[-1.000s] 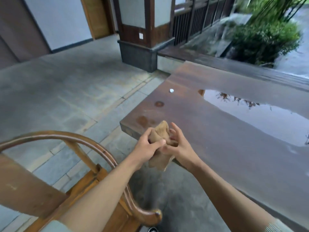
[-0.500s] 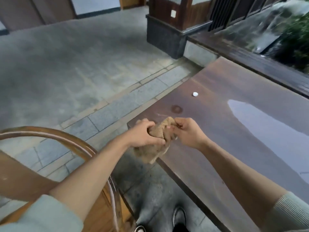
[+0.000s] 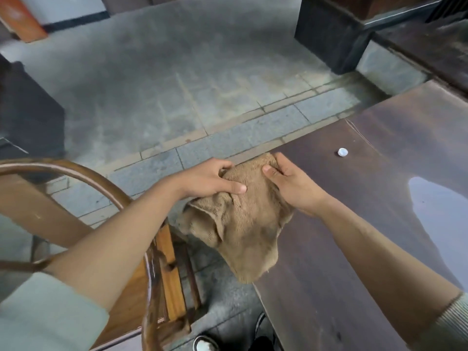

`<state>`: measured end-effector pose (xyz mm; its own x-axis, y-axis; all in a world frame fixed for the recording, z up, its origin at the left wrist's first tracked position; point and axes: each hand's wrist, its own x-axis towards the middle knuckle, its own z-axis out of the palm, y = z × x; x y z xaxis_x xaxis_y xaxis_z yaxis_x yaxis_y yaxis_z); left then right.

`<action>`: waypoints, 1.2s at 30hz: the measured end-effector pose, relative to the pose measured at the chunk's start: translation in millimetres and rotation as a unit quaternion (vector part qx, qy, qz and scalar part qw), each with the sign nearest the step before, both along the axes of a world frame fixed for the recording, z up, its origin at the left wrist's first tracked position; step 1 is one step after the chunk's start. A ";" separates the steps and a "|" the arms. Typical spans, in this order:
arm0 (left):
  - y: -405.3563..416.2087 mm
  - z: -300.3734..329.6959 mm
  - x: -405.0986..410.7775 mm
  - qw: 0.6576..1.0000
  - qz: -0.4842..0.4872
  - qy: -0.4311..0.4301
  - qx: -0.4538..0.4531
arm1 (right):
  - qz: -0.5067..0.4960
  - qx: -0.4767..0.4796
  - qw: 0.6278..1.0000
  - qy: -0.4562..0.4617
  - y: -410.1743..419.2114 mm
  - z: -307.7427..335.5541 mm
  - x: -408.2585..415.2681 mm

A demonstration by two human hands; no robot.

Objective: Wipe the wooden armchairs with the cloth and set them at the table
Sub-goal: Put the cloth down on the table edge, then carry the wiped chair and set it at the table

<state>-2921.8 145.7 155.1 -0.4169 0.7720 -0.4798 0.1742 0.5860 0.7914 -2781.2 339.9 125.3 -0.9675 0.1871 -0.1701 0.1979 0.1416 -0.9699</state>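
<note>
In the head view, a tan cloth (image 3: 243, 219) is held spread out at the centre of the frame, just at the near corner of the dark wooden tabletop (image 3: 354, 224). Its upper edge is pinched from both sides, so the rest hangs down loosely toward the stone floor (image 3: 177, 84); whether it touches the tabletop edge cannot be told. It appears to be opened out this way so that a flat wiping face is made ready for the chair.

The left hand (image 3: 210, 179) is seen left of centre, its grip closed on the upper left part of the cloth, thumb laid flat across the top and fingers curled behind. The right hand (image 3: 291, 183) is seen right of centre, its grip closed on the upper right edge, thumb pressed onto the front face. Both forearms are stretched forward and drawn inward, wrists nearly level.

The wooden armchair (image 3: 83, 198) is found at the lower left of the frame, beneath the left forearm, its curved rail close to the tabletop corner. It seems not yet wiped. A small white cap (image 3: 342, 152) lies on the tabletop at the right.
</note>
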 end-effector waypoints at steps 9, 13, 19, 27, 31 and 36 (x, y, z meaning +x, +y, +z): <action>12.1 -175.8 47.1 0.955 0.097 0.222 -0.170 | -0.134 0.225 0.931 -0.254 28.9 -151.1 -21.4; -14.6 -193.5 85.7 0.932 0.124 0.311 -0.136 | -0.122 0.251 0.924 -0.262 13.8 -158.7 -11.4; -59.3 -179.6 90.4 0.932 0.269 0.223 -0.098 | -0.191 0.312 0.904 -0.223 23.9 -158.0 -23.0; -195.7 -105.2 20.0 0.877 0.248 0.402 -0.094 | -0.124 0.461 0.845 -0.239 -65.9 -100.8 -103.0; -271.3 -73.5 -8.0 0.848 0.373 0.355 -0.126 | 0.070 0.414 0.894 -0.156 -177.3 -66.3 -184.2; -361.7 -61.3 -16.7 0.791 0.488 0.318 -0.186 | 0.168 0.257 0.951 -0.037 -334.4 -50.3 -277.0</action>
